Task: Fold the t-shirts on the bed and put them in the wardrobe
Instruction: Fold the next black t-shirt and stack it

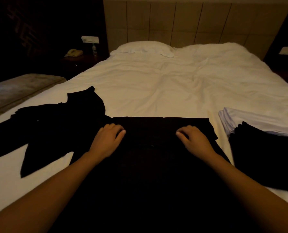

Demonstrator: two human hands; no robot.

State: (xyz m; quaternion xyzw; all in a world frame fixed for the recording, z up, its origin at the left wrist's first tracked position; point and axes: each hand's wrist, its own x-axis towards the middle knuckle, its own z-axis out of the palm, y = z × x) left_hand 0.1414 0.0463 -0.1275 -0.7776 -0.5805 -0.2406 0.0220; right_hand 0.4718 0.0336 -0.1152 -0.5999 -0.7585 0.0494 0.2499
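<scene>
A black t-shirt (pixel 150 162) lies flat in front of me on the white bed (pixel 165 84), its far edge straight. My left hand (pixel 106 140) and my right hand (pixel 195 140) rest on its upper part, about a shirt's width apart. Both have curled fingers that pinch the fabric. A crumpled pile of black t-shirts (pixel 52 125) lies to the left and touches the flat one. To the right sits a folded stack: a black garment (pixel 264 157) overlapping pale folded shirts (pixel 250 120).
A white pillow (pixel 143 47) lies at the head of the bed against a padded headboard (pixel 190 22). A dark nightstand at the back left carries a telephone (pixel 73 52) and a bottle (pixel 94 49). A second bed's edge (pixel 19 91) is on the left.
</scene>
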